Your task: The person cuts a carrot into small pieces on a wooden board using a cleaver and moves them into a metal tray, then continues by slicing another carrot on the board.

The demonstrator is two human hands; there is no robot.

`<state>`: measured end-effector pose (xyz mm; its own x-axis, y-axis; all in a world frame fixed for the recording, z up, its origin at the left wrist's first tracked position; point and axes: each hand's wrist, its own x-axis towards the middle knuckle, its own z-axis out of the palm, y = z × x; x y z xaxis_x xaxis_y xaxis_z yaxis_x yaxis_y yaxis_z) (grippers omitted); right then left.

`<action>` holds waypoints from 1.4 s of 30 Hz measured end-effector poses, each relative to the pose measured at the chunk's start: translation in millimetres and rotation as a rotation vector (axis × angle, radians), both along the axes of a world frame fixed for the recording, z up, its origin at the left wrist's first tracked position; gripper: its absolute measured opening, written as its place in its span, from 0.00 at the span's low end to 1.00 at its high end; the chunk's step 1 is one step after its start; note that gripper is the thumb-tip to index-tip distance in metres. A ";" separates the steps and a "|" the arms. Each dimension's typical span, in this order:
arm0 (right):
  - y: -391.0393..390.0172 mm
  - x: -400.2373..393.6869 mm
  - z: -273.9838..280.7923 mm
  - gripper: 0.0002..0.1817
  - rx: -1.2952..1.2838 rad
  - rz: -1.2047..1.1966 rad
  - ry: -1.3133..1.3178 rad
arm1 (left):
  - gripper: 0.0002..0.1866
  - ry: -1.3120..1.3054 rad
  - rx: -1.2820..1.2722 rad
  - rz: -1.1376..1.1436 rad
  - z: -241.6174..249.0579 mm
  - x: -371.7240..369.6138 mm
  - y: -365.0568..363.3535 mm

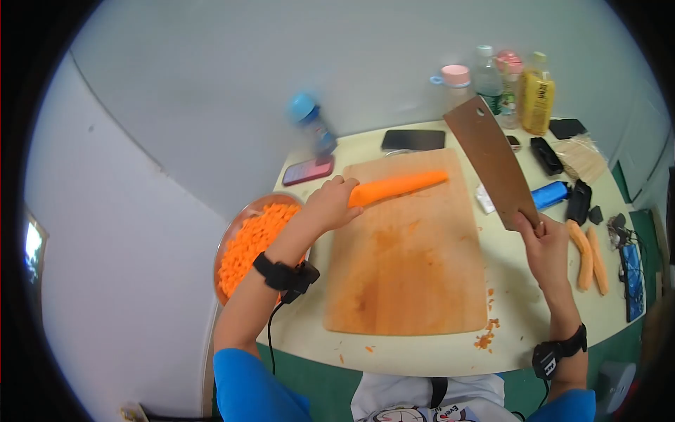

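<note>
Hands grip carrot [399,188] (left [335,205]), cleaver [492,163] (right [545,246]); 2 carrots [589,257] beside.

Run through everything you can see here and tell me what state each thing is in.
Left hand, closed on the long carrot
Long carrot, in one long piece
Right hand, closed on the cleaver
Cleaver, raised
Bowl, heaped with diced carrot
Cutting board, flat, stained orange
Black phone, screen dark
Yellow bottle, upright, capped
</note>
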<state>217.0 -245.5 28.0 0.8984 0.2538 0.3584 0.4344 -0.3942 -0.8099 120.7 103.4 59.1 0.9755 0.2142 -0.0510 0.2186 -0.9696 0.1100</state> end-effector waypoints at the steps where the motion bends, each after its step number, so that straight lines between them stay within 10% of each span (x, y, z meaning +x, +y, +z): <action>1: -0.9 1.4 1.4 0.15 0.010 -0.017 0.036 | 0.29 -0.030 0.083 -0.073 -6.2 15.5 1.9; 15: 0.0 6.7 -5.4 0.25 -0.007 -0.040 0.113 | 0.22 -0.121 -0.457 0.047 -9.9 -8.7 -30.9; 42: 9.4 -110.6 43.3 0.08 -0.514 0.374 0.371 | 0.26 -0.126 -0.308 0.096 -41.1 -119.7 -112.2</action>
